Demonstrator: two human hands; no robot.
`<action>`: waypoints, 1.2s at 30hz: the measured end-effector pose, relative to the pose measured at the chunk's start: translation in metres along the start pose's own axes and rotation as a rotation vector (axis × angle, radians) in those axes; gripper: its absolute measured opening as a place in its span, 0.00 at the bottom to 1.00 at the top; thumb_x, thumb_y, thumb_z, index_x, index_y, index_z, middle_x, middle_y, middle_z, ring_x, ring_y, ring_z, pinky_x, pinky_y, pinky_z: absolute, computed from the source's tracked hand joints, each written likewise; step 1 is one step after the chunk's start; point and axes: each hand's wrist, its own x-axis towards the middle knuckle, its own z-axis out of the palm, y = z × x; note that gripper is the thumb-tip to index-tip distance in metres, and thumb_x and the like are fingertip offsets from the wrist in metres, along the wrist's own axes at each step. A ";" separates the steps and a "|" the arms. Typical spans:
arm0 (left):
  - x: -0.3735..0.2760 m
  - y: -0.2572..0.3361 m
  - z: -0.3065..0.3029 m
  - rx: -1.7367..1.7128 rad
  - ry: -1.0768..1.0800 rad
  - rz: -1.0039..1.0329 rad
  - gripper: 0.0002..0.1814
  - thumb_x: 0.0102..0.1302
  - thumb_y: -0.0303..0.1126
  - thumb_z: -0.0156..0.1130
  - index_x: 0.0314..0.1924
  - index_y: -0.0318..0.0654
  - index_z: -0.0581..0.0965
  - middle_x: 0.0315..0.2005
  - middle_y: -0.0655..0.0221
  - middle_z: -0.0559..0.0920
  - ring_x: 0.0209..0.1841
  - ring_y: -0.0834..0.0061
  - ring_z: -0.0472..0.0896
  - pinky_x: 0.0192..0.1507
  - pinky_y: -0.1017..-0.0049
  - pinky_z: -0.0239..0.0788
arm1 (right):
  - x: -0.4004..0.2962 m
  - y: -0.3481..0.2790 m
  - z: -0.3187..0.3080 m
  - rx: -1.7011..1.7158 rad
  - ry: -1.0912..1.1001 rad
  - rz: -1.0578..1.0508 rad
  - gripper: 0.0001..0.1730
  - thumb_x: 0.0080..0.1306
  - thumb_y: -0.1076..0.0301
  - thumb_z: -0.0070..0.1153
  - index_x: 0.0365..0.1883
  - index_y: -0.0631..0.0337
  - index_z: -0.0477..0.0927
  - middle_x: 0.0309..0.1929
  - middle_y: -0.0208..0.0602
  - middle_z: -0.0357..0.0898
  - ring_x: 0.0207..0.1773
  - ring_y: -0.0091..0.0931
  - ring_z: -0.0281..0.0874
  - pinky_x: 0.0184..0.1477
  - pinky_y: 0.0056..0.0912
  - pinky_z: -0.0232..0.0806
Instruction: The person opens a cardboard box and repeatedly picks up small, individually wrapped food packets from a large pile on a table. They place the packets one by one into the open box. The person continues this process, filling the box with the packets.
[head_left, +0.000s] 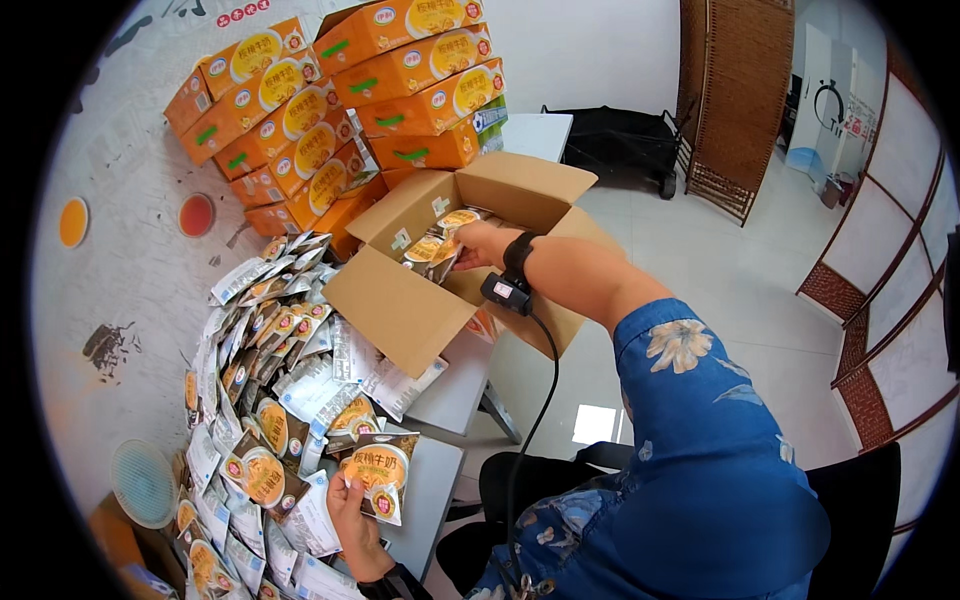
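Observation:
My left hand (356, 517) grips the lower left edge of a brown milk pouch (380, 472) with a yellow printed front, held upright above the near table. Inside an open cardboard box (401, 311) is my right hand (476, 246), its fingers at another such pouch (441, 255). Whether those fingers are closed on the pouch cannot be made out. More pouches lie in the box beside that hand. To the left, a large heap of pouches (262, 420) covers the table, some with white backs up, some with printed fronts up.
Stacked orange milk cartons (420, 60) stand behind the box. A fan with a round guard (144, 484) is at the lower left. A table edge (442, 487) runs near my body, and a cable (551, 390) hangs from my right wrist. Farther off are a black folded cart (619, 142) and a woven screen (739, 97).

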 end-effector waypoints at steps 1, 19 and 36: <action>-0.003 0.001 -0.002 -0.010 0.012 0.004 0.11 0.61 0.27 0.58 0.42 0.30 0.70 0.37 0.63 0.79 0.37 0.77 0.78 0.43 0.77 0.70 | 0.004 0.004 0.007 -0.003 0.000 0.007 0.13 0.63 0.71 0.39 0.45 0.65 0.67 0.42 0.51 0.76 0.38 0.39 0.79 0.41 0.44 0.74; 0.001 -0.004 0.007 -0.058 0.038 -0.008 0.10 0.61 0.27 0.58 0.40 0.31 0.70 0.36 0.62 0.79 0.36 0.76 0.78 0.42 0.76 0.70 | 0.019 0.001 -0.025 -1.141 -0.185 0.156 0.22 0.62 0.61 0.50 0.50 0.68 0.72 0.38 0.47 0.79 0.36 0.35 0.77 0.37 0.41 0.68; 0.000 -0.001 0.005 -0.105 -0.001 -0.003 0.12 0.62 0.27 0.56 0.44 0.30 0.71 0.38 0.64 0.79 0.39 0.77 0.78 0.44 0.79 0.69 | -0.018 -0.010 -0.002 -1.472 -0.076 -0.444 0.27 0.58 0.57 0.58 0.50 0.67 0.71 0.38 0.46 0.78 0.42 0.34 0.78 0.41 0.33 0.70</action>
